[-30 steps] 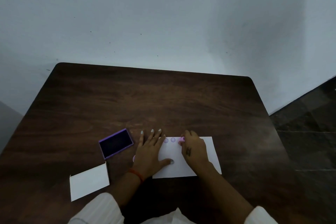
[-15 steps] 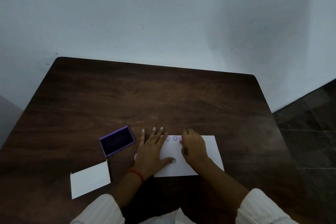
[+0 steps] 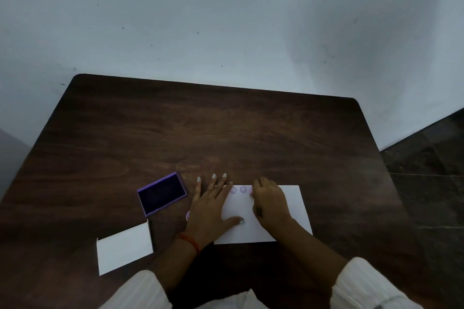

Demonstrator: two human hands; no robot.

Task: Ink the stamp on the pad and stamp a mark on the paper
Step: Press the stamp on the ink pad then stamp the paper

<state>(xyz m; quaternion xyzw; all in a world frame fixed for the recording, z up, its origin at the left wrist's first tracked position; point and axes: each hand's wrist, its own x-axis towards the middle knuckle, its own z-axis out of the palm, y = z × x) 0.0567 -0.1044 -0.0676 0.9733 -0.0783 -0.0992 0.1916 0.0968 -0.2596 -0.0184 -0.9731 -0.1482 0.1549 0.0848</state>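
A white paper (image 3: 293, 206) lies on the dark wooden table (image 3: 200, 133) near its front edge. Two round purple marks (image 3: 238, 189) show along the paper's top edge. My left hand (image 3: 211, 211) lies flat with fingers spread, pressing the paper's left side. My right hand (image 3: 270, 200) is closed around a small pink stamp (image 3: 250, 190), of which only a sliver shows, pressed down on the paper just right of the marks. The open purple ink pad (image 3: 162, 194) sits to the left of my left hand.
A second white sheet (image 3: 124, 248) lies at the front left with a thin dark strip along its right edge. A small pink round object (image 3: 188, 216) peeks out beside my left hand. A pale wall rises behind the table; dark floor is at right.
Both hands stay on the paper, the right hand still holding the stamp down at the same spot. Only the camera has shifted slightly.
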